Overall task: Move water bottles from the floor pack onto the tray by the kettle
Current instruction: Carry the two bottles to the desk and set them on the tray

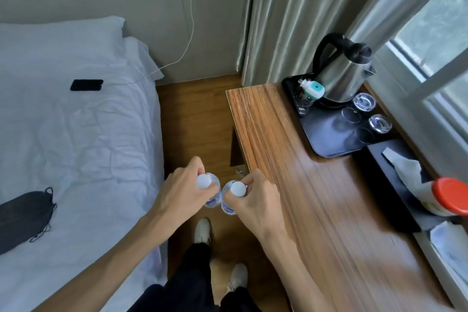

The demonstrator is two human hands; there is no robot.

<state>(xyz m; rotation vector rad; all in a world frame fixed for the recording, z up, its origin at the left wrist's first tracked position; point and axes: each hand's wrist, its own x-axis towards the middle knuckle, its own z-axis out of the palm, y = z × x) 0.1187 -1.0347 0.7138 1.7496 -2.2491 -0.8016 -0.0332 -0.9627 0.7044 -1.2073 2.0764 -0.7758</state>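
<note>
My left hand (181, 191) grips a clear water bottle (211, 196) by its neck; its white cap faces up. My right hand (254, 201) holds a second water bottle (229, 206) the same way. Both bottles hang side by side over the floor, just left of the wooden desk's (304, 185) front corner. The black tray (331, 132) lies at the desk's far end with a steel kettle (340, 76) on its back part. The floor pack is not in view.
Two upturned glasses (363, 101) and a small plug-in device (312, 88) sit on the tray. A red-capped bottle (447, 196) and tissue box (402, 167) stand at the desk's right. A bed (76, 134) with a phone (86, 85) and mask (24, 218) fills the left.
</note>
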